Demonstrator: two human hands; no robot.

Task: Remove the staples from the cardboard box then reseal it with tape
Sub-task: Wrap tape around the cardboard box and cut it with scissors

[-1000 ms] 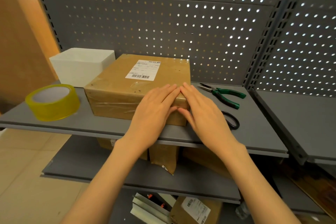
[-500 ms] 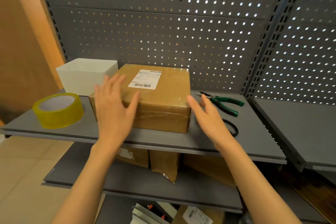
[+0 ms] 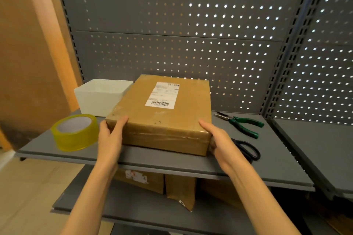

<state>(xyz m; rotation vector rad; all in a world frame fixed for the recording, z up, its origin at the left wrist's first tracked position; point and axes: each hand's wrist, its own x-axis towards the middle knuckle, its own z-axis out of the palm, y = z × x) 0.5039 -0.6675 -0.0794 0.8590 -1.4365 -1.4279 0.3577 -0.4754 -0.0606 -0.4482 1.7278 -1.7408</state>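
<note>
A flat brown cardboard box (image 3: 162, 114) with a white shipping label and clear tape over its seams lies on the grey shelf (image 3: 172, 162). My left hand (image 3: 110, 139) grips its near left corner, thumb on top. Over at the near right corner, my right hand (image 3: 221, 143) holds the box with the thumb along the top edge. A roll of yellowish tape (image 3: 74, 131) stands left of the box. Green-handled pliers (image 3: 240, 124) and black scissors (image 3: 246, 149) lie to its right. No staples are visible.
A white open bin (image 3: 101, 97) sits behind the tape roll. A perforated grey back panel (image 3: 191, 34) rises behind the shelf. Brown parcels (image 3: 162, 183) stand on the lower shelf. A second shelf (image 3: 324, 150) adjoins on the right.
Both hands left the box's front right corner, spread apart and now clasp the two near corners. The view has shifted so the box sits higher and closer.
</note>
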